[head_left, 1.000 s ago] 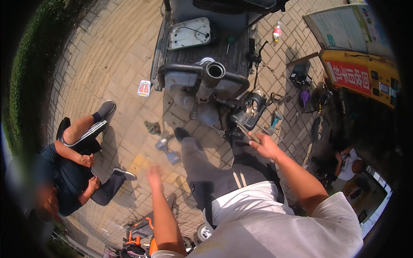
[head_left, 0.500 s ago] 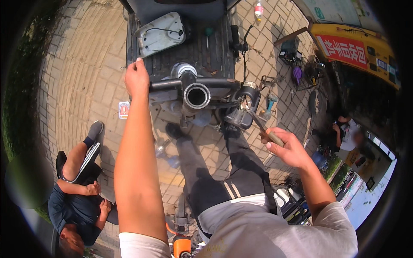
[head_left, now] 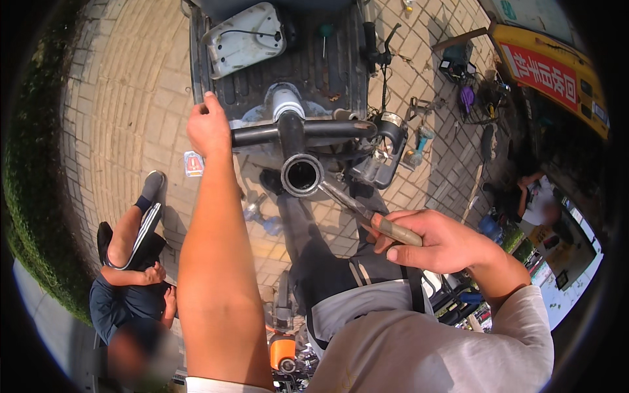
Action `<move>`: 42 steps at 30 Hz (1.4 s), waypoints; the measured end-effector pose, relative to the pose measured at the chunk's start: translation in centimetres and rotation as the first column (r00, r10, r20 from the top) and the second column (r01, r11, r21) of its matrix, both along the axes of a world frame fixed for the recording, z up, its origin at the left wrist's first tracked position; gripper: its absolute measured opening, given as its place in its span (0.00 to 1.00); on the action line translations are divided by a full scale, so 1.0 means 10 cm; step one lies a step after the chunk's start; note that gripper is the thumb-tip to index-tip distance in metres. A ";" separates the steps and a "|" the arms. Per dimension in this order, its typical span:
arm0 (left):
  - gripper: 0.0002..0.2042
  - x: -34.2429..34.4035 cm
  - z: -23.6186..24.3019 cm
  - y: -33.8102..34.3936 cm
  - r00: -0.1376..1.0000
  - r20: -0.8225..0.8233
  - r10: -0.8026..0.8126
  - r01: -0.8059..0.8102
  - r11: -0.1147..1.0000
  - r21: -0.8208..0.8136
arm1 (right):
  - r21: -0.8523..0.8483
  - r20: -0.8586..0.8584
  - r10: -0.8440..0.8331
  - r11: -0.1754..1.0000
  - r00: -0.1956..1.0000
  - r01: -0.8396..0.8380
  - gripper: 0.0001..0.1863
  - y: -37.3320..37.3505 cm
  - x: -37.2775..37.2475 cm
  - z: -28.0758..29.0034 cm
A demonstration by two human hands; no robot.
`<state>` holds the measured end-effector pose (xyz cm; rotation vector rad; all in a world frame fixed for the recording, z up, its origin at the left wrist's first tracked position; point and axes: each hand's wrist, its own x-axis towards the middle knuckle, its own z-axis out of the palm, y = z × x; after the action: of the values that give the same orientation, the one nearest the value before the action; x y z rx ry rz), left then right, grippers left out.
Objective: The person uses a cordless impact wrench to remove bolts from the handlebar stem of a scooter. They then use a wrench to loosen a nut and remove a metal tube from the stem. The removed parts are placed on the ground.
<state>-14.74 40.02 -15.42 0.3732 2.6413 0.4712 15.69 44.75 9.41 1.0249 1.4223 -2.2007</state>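
Observation:
My left hand (head_left: 209, 128) is closed around the left end of a black crosspiece on a tubular metal frame (head_left: 265, 135). The frame's thick stem rises towards me and ends in an open round tube mouth (head_left: 302, 175). In my right hand (head_left: 439, 242) is a flat-bladed tool like a screwdriver or chisel (head_left: 400, 231), with a worn brown handle. Its tip reaches the lower right of the tube mouth's rim; whether it touches cannot be told. A black housing with a metal ring (head_left: 386, 147) is beside the frame's right end.
A dark ribbed cargo bed (head_left: 255, 95) carries a pale metal cover (head_left: 246, 42) and a green-handled screwdriver (head_left: 325, 33). Right of it are a handlebar grip (head_left: 371, 46) and a teal tool (head_left: 419, 145) on brick paving. A seated person (head_left: 131, 281) is at left, an orange machine (head_left: 283, 354) below.
My right hand has brought the tool left, from the black housing to the rim of the tube mouth. The frame sits slightly lower in view; my left hand keeps its hold.

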 end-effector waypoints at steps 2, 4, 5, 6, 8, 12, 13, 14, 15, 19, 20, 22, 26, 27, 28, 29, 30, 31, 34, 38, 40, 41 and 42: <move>0.26 0.01 0.00 0.02 1.000 0.004 0.005 -0.005 1.000 0.003 | -0.040 0.062 0.048 0.998 0.997 -0.045 0.12 0.06 -0.11 0.01; 0.26 0.01 -0.01 0.02 1.000 0.009 0.013 -0.013 1.000 0.005 | -0.105 0.141 0.109 0.990 0.984 -0.095 0.13 0.09 -0.20 0.01; 0.26 0.01 -0.02 0.01 1.000 -0.002 0.010 -0.010 1.000 0.006 | -0.098 0.129 0.079 0.993 0.989 -0.067 0.14 0.05 -0.20 -0.02; 0.26 0.01 -0.03 0.00 1.000 -0.012 0.006 -0.006 1.000 0.007 | -0.086 0.120 0.066 0.995 0.991 -0.056 0.13 0.02 -0.20 -0.02; 0.26 0.01 -0.04 0.00 1.000 -0.022 0.002 -0.002 1.000 0.006 | -0.063 0.101 0.041 0.997 0.994 -0.034 0.13 -0.01 -0.20 -0.04; 0.26 0.01 0.01 0.00 1.000 -0.031 0.001 0.000 1.000 0.015 | 0.144 -0.019 -0.011 0.989 1.000 0.014 0.12 -0.18 -0.05 -0.09; 0.25 0.01 0.00 0.01 0.999 -0.033 0.001 0.000 1.000 0.017 | 0.156 -0.017 -0.034 0.987 0.999 0.036 0.12 -0.20 -0.03 -0.10; 0.25 0.02 0.00 0.02 1.000 -0.022 0.008 -0.007 1.000 0.020 | 0.169 -0.016 -0.057 0.984 0.998 0.059 0.12 -0.23 -0.01 -0.11; 0.25 0.03 0.02 0.02 1.000 -0.011 0.015 -0.014 1.000 0.023 | 0.191 -0.025 -0.069 0.979 0.997 0.073 0.12 -0.27 0.01 -0.12; 0.24 0.01 0.03 0.02 0.997 0.063 0.052 -0.054 0.998 0.026 | 0.233 -0.031 -0.111 0.966 0.993 0.115 0.12 -0.37 0.10 -0.15; 0.24 0.01 0.05 0.02 0.995 0.081 0.052 -0.054 0.998 0.023 | 0.229 -0.023 -0.119 0.966 0.993 0.121 0.12 -0.39 0.12 -0.16; 0.24 0.01 0.09 0.04 0.992 0.114 0.054 -0.056 0.998 0.018 | 0.265 -0.096 -0.134 0.952 0.986 0.155 0.14 -0.41 0.13 -0.18; 0.24 0.00 0.01 0.02 0.996 0.076 0.041 -0.045 0.998 0.052 | 0.386 -0.191 -0.127 0.902 0.973 0.193 0.17 -0.48 0.09 -0.22; 0.24 0.00 0.01 0.00 0.996 0.080 0.036 -0.041 0.997 0.061 | 0.418 -0.220 -0.128 0.883 0.967 0.212 0.17 -0.51 0.07 -0.28; 0.24 0.00 0.02 0.00 0.996 0.084 0.028 -0.034 0.997 0.070 | 0.448 -0.249 -0.129 0.863 0.960 0.233 0.17 -0.54 0.06 -0.33; 0.24 0.00 0.02 0.00 0.997 0.078 0.025 -0.031 0.997 0.075 | 0.411 -0.196 -0.146 0.886 0.970 0.217 0.18 -0.56 0.06 -0.36; 0.24 0.01 0.02 -0.01 0.997 0.072 0.023 -0.029 0.996 0.079 | 0.436 -0.187 -0.125 0.878 0.974 0.197 0.16 -0.57 0.05 -0.38; 0.24 0.00 0.01 0.00 0.998 0.065 0.021 -0.027 0.996 0.085 | 0.462 -0.178 -0.103 0.869 0.979 0.176 0.15 -0.56 0.03 -0.41; 0.24 -0.01 0.02 -0.01 0.998 0.068 0.011 -0.016 0.997 0.076 | 0.432 -0.194 -0.108 0.883 0.975 0.184 0.16 -0.59 0.03 -0.44; 0.24 0.02 0.00 0.02 0.999 0.033 0.028 -0.032 0.993 0.111 | 0.455 -0.085 -0.056 0.886 0.995 0.088 0.16 -0.56 -0.03 -0.49; 0.25 0.02 0.02 0.02 0.998 0.053 0.046 -0.053 0.990 0.127 | 0.437 -0.152 -0.077 0.889 0.985 0.137 0.15 -0.56 -0.02 -0.46; 0.25 0.03 0.02 0.02 0.997 0.054 0.048 -0.055 0.989 0.134 | 0.425 -0.185 -0.087 0.891 0.979 0.159 0.15 -0.57 -0.02 -0.45; 0.25 0.03 0.02 0.01 0.997 0.055 0.050 -0.057 0.988 0.142 | 0.425 -0.167 -0.088 0.893 0.982 0.152 0.15 -0.57 -0.03 -0.47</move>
<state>-14.43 40.15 -15.22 0.3297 2.5803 0.6815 15.43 39.06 4.73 1.1364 2.0357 -2.1216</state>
